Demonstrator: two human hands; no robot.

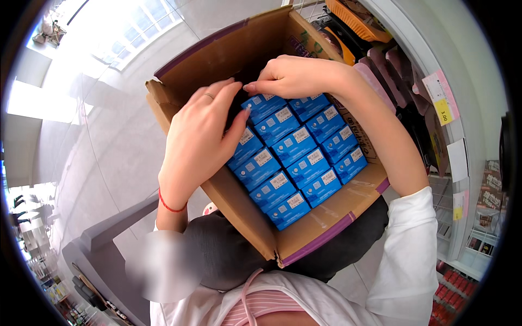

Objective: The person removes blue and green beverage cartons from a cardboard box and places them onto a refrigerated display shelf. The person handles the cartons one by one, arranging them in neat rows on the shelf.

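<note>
A cardboard carton [240,212] with torn flap edges and purple tape rests tilted across my lap. Inside it, small blue cartons [306,167] bearing printed codes and white labels stand packed in rows. My left hand [204,126] reaches over the carton's left wall, its thumb tip at the corner of a blue carton [263,106] in the middle row. My right hand [289,75] comes over the right side, palm down, thumb above that carton's far edge. The fingertips of both hands dip into the shadowed far part, so their grip is hidden.
Shelves with price tags [442,100] run along the right, holding pink-handled goods [395,73] and an orange plastic basket [359,18]. To the left, a grey plastic cart or bin [98,248] stands on the tiled floor [110,134]. Red packaged goods [452,289] sit at lower right.
</note>
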